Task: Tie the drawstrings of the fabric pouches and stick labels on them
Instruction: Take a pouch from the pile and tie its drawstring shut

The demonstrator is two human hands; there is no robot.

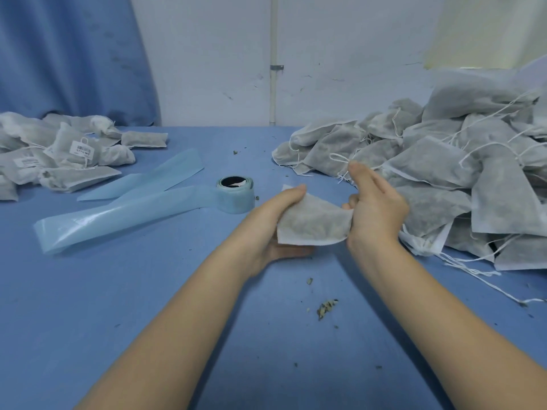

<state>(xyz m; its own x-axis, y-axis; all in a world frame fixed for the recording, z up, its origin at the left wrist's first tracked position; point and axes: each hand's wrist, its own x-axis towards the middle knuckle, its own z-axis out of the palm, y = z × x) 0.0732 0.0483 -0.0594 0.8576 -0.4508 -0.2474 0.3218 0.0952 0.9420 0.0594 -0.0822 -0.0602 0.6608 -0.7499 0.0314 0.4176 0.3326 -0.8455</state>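
The grey, filled pouch (313, 221) hung between both hands: left hand (276, 223) gripped its left edge, right hand (374, 207) pinched its gathered right end above the table (177, 306).

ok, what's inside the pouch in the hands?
The pouch looks filled: a dark greenish, crumbly fill shows dimly through its thin white fabric. What it is cannot be told. The left hand and right hand cover both ends, so its opening is hidden.
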